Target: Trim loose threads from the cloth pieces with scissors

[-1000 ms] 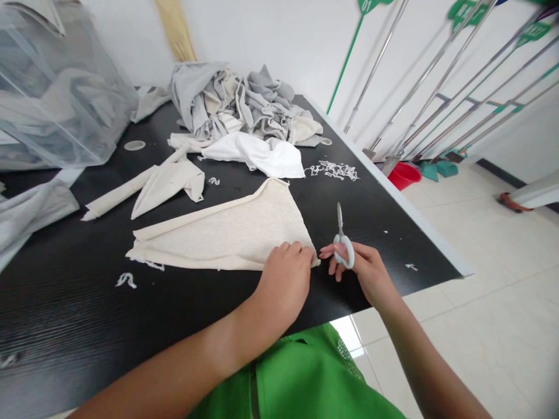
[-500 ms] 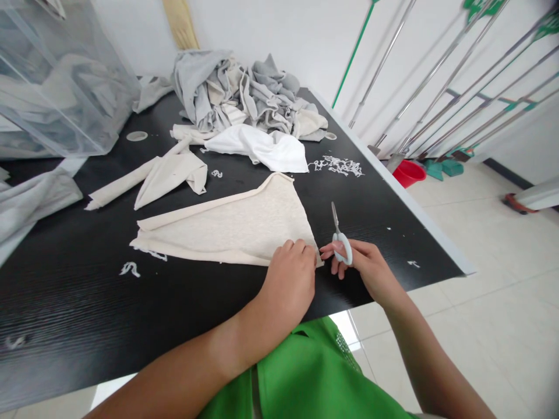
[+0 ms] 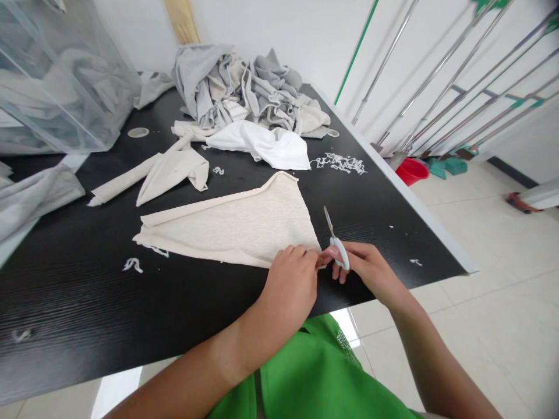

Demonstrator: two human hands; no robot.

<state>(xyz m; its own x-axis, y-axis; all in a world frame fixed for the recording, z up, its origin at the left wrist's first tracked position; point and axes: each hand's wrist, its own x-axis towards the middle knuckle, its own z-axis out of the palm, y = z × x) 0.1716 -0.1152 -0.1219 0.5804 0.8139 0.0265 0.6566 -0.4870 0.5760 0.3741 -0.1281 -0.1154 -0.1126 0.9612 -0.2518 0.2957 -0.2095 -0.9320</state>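
Observation:
A folded beige cloth piece (image 3: 236,224) lies flat on the black table (image 3: 87,302), roughly triangular. My left hand (image 3: 290,288) rests on its near right corner with the fingers curled and pinching the cloth's edge. My right hand (image 3: 364,267) sits just right of that corner, closed round the pale blue handles of small scissors (image 3: 335,240). The scissor blades are closed and point away from me along the cloth's right edge. The fingertips of both hands nearly meet at the corner.
A heap of grey and cream cloth (image 3: 248,93) and a white piece (image 3: 262,145) lie at the table's far side. A smaller beige piece (image 3: 170,171) lies left. White thread scraps (image 3: 340,164), a clear plastic bin (image 3: 52,81), metal poles (image 3: 437,75) and a red dustpan (image 3: 413,171) stand around.
My right hand with the scissors has shifted left toward the cloth corner, closing the gap to my left hand. The view has tilted slightly.

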